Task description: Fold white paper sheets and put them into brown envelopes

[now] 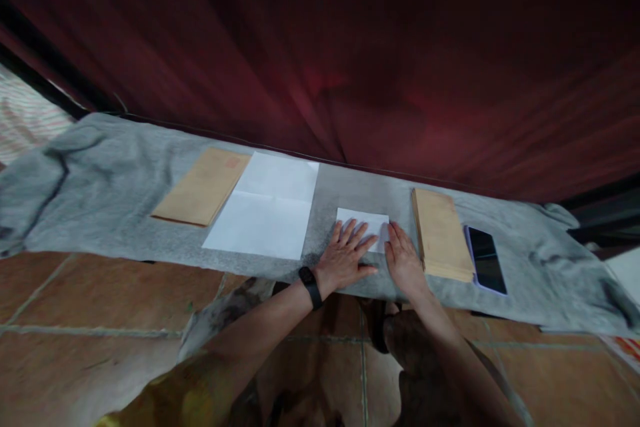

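Note:
A small folded sheet of white paper point(356, 215) lies on the grey cloth in front of me. My left hand point(345, 257), a black band on its wrist, rests flat on the paper with fingers spread. At the paper's right edge lies my right hand point(403, 260), its fingers stretched out and close together, touching that edge. Left of my hands is a larger white sheet point(267, 213) with a crease across it. A stack of brown envelopes point(443, 233) sits just right of my right hand.
More brown envelopes point(203, 187) lie at the left, beside the large sheet. A phone point(486, 259) with a dark screen is right of the envelope stack. Grey cloth point(115, 173) covers the long narrow surface. Behind it hangs a dark red curtain point(320, 67); below is tiled floor point(125, 293).

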`<state>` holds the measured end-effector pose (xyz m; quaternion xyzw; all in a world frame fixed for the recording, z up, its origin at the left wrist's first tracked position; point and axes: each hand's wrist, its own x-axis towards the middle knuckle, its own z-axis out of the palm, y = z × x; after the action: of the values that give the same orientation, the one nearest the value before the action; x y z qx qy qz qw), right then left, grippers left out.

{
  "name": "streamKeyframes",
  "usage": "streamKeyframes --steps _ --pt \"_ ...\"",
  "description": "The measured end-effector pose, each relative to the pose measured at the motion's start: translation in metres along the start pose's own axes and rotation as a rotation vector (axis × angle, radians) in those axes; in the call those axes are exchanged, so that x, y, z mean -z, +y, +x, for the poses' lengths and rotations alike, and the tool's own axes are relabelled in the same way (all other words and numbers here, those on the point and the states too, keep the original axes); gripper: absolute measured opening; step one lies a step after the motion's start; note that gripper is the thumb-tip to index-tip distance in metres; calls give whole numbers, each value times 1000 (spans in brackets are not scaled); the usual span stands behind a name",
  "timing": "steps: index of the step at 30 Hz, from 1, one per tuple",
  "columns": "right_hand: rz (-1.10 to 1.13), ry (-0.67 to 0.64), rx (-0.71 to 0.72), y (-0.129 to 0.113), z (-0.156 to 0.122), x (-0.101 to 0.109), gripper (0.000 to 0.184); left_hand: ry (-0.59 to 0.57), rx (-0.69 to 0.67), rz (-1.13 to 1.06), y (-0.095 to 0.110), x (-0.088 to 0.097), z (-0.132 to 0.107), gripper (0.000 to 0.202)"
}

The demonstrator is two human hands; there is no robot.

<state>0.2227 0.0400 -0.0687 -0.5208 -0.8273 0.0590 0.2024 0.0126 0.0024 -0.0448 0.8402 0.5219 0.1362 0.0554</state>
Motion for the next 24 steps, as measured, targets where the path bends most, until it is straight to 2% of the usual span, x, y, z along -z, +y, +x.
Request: streamKeyframes --steps 4,7,9,13,17,24 --pt "29 -3 39 -18 -4 8 53 14 -11 35 -1 -3 0 72" --pt "67 -78 150 -33 -12 9 56 0 -24 63 -3 -3 2 68" --pt "49 -85 174 -39 -18 8 60 -15 -41 85 -5 -2 3 65" --pt "-26 -60 156 -38 -27 8 66 -11 -82 128 -12 -1 -1 60" --pt "-71 -68 157 -32 -31 10 66 39 -119 148 -21 1 -14 65" --pt "-63 -128 146 -34 -29 21 61 42 -199 163 -25 14 -31 63"
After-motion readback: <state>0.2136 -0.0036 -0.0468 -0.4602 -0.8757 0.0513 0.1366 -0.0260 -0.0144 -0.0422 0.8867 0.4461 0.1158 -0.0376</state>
